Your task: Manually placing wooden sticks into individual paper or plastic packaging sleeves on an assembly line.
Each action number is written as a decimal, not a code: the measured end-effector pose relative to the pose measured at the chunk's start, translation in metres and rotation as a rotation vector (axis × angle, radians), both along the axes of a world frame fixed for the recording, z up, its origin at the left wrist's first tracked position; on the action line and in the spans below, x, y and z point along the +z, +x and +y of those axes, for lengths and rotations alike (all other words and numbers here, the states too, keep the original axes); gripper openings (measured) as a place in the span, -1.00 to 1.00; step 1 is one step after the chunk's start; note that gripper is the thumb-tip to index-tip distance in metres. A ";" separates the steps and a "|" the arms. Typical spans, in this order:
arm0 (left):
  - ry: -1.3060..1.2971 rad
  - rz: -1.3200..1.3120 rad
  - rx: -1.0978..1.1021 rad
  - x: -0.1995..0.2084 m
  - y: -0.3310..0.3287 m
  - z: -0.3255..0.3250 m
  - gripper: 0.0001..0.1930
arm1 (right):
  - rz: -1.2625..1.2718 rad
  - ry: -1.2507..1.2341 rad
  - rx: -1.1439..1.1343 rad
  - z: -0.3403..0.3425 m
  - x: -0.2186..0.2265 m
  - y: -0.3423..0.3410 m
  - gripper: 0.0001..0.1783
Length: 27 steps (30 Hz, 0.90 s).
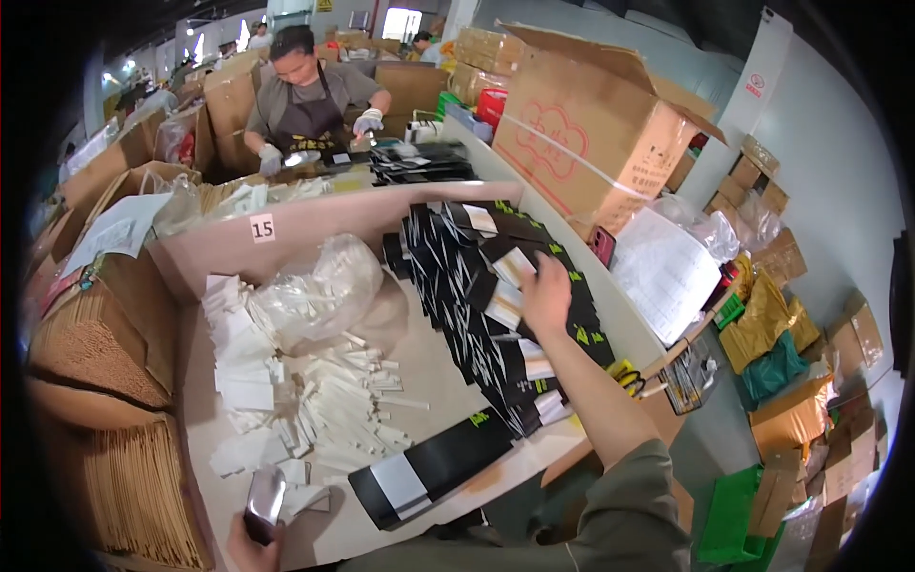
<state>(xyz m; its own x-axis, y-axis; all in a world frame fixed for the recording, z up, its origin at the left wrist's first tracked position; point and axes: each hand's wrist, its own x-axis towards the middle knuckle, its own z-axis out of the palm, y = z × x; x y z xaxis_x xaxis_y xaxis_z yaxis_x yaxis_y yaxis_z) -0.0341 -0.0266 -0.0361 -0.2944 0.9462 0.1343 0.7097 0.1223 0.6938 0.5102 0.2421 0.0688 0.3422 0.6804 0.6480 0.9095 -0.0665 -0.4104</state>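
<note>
My left hand [255,547] is closed round a shiny silver and dark hand-held object [265,496] at the table's near left; its exact kind is unclear. My right hand [547,297] reaches over a heap of flat black packages [448,276] with green marks, its fingers apart beside a white-and-tan band [513,268]. Whether the fingertips touch it is unclear. In front of me lies one long black package [457,465] with a white band [399,484] across it. Loose white paper strips [348,410] are piled at the table's middle left.
A clear plastic bag [334,291] rests on the strips. Cardboard stacks [133,477] stand at the left. A large carton [581,124], a paper sheet [664,272] and yellow-handled scissors [625,376] are at the right. Beyond the low partition [334,212], a gloved co-worker [310,95] works.
</note>
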 end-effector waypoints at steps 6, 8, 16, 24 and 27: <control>-0.005 -0.070 0.131 -0.004 0.012 -0.034 -0.60 | -0.059 -0.118 0.214 0.043 -0.032 0.011 -0.57; 0.099 0.031 0.155 0.004 0.023 -0.023 -0.60 | -0.176 -0.123 0.387 0.070 -0.024 0.020 -0.61; -0.220 -0.104 -0.079 0.020 0.054 0.015 -0.44 | -0.185 -0.305 0.354 0.127 -0.015 0.013 -0.34; -0.490 -0.605 -0.538 0.036 0.086 -0.006 -0.36 | -0.245 -0.202 1.059 -0.043 0.003 -0.101 -0.55; -0.273 -0.457 -0.772 0.014 0.106 -0.004 -0.37 | 0.115 -0.853 1.475 -0.132 -0.072 -0.169 -0.44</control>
<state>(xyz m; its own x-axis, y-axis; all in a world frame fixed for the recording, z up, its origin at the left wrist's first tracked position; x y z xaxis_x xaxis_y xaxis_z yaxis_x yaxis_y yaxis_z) 0.0721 -0.0309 -0.0219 0.4591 0.8833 -0.0951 0.3283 -0.0693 0.9420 0.3409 0.1105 -0.0027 -0.8326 0.5534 -0.0217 0.3671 0.5220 -0.7699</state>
